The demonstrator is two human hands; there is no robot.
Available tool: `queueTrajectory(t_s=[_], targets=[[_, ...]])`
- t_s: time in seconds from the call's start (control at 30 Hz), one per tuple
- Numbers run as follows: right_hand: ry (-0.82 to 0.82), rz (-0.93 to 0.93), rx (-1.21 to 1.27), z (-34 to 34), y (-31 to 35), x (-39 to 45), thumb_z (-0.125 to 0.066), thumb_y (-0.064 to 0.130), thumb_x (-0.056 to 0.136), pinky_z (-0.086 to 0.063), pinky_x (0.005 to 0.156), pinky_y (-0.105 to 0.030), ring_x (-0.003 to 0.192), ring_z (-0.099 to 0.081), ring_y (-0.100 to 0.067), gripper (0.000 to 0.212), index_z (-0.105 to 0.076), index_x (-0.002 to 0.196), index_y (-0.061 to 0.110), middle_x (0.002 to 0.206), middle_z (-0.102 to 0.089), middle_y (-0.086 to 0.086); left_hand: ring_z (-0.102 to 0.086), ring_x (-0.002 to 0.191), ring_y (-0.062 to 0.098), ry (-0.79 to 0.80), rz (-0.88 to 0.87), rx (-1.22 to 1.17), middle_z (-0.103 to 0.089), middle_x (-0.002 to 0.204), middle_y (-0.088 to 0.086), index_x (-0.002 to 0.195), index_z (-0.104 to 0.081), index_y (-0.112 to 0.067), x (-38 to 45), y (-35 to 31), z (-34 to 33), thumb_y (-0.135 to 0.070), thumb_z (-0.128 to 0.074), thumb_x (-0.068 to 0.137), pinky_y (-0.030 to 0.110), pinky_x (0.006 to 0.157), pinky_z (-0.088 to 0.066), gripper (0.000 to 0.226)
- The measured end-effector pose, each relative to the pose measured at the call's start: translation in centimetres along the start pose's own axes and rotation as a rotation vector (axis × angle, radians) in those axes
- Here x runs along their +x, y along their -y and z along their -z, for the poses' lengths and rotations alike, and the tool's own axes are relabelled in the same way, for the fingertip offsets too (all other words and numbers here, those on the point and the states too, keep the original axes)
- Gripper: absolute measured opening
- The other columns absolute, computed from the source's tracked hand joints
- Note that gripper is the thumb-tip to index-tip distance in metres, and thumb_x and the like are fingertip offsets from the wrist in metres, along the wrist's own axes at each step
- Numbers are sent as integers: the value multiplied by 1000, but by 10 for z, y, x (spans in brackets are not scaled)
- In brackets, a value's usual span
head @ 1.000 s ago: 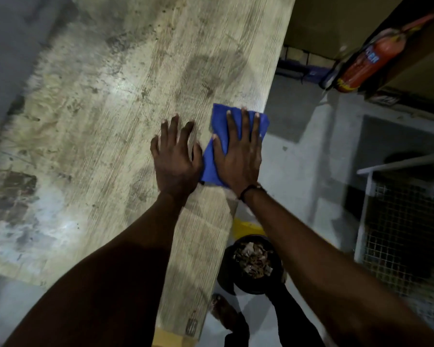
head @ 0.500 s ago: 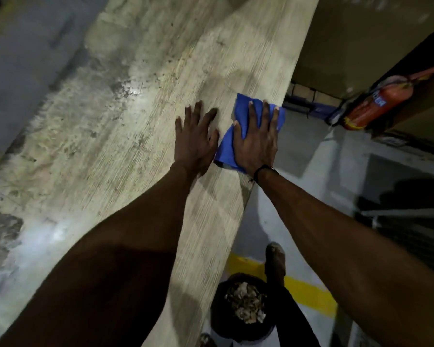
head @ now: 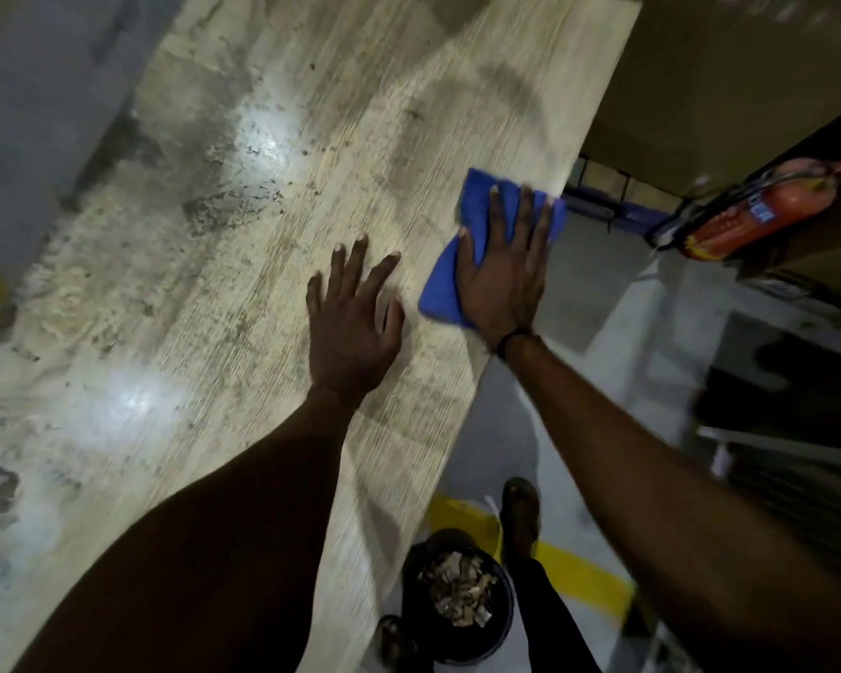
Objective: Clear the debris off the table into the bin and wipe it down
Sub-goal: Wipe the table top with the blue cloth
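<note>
Wiping is in hand: the right hand (head: 503, 279) presses the cloth (head: 445, 279) flat at the table (head: 214, 284) edge, centre right; the left hand (head: 353, 327), fingers spread, holds nothing. The bin (head: 457, 604), lower centre, holds debris. Next, the stained upper left probably needs wiping.

No text can be read. The red fire extinguisher (head: 753, 213) at the right carries a blue label with pale lettering and a yellow band near its base, both too blurred to make out.
</note>
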State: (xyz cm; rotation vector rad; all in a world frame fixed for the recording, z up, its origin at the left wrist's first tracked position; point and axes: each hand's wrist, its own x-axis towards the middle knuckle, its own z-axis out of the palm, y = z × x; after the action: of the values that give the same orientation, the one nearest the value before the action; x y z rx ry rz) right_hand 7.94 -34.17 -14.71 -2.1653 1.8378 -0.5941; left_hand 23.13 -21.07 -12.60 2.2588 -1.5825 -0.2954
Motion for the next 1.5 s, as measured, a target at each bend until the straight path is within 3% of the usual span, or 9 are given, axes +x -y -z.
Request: queueTrajectory(t_s=[0.17, 0.47, 0.67, 0.77, 0.87, 1.0, 1.23, 1.37, 1.5], targets=[[97, 70, 69, 12, 17, -105, -38, 54, 109, -20, 129, -60, 163, -9, -41, 68, -34, 165, 16, 175, -21, -14, -15, 163, 25, -1, 5, 21, -21, 176, -1, 159, -43, -32, -1, -1, 1, -38, -50, 105, 56, 128, -18, 54], [47, -1, 2, -5, -13, 49, -36, 59, 106, -30, 124, -60, 162, -13, -42, 71, -38, 164, 17, 173, -26, -14, -10, 164, 23, -12, -4, 27, -19, 176, -2, 159, -41, -35, -2, 2, -4, -39, -48, 107, 56, 129, -16, 53], [46, -5, -12, 4, 18, -77, -33, 60, 108, -20, 130, -57, 163, -5, -40, 73, -29, 167, 17, 176, -17, -12, -14, 164, 22, -5, -8, 0, -21, 176, -2, 158, -43, -35, 0, 2, -3, -41, -46, 103, 56, 128, -16, 56], [85, 10, 14, 5, 18, -91, -25, 60, 109, -29, 126, -59, 164, -1, -39, 73, -26, 168, 18, 177, -13, -12, -15, 163, 22, -30, -28, 7, -22, 175, -2, 158, -43, -34, -1, 3, -5, -40, -49, 103, 56, 127, -17, 56], [42, 23, -13, -5, 6, -48, -38, 58, 108, -28, 127, -58, 163, -6, -42, 72, -31, 166, 17, 176, -19, -13, -18, 163, 24, -62, -52, 61, -23, 175, 0, 159, -43, -32, -3, 4, -8, -37, -49, 104, 57, 126, -20, 55], [57, 47, -90, -12, -15, 34, -34, 62, 107, -8, 130, -50, 163, -5, -43, 74, -30, 167, 19, 176, -17, -13, -12, 164, 27, -28, 31, 42, -19, 176, 1, 161, -38, -34, 9, -9, -15, -40, -45, 103, 60, 128, -12, 59], [19, 48, 30, -14, -35, 122, -29, 64, 101, -16, 130, -60, 160, -13, -48, 80, -39, 163, 15, 172, -26, -19, -9, 163, 32, -8, 61, -50, -18, 176, 8, 162, -38, -32, 140, -74, -50, -48, -38, 106, 61, 129, -5, 58], [112, 58, 17, -18, -53, 180, -28, 65, 102, -8, 132, -57, 162, 1, -43, 80, -24, 168, 19, 176, -12, -15, -7, 164, 29, -54, 152, -39, -18, 176, 5, 161, -39, -35, 198, -118, -73, -48, -34, 109, 59, 131, -3, 53], [76, 64, -1, -27, -65, 225, -31, 65, 103, 2, 133, -53, 162, -4, -45, 79, -31, 166, 17, 175, -18, -18, -8, 164, 27, -98, 200, -5, -19, 176, 2, 159, -39, -38, 205, -126, -76, -48, -30, 109, 60, 130, -5, 52]])
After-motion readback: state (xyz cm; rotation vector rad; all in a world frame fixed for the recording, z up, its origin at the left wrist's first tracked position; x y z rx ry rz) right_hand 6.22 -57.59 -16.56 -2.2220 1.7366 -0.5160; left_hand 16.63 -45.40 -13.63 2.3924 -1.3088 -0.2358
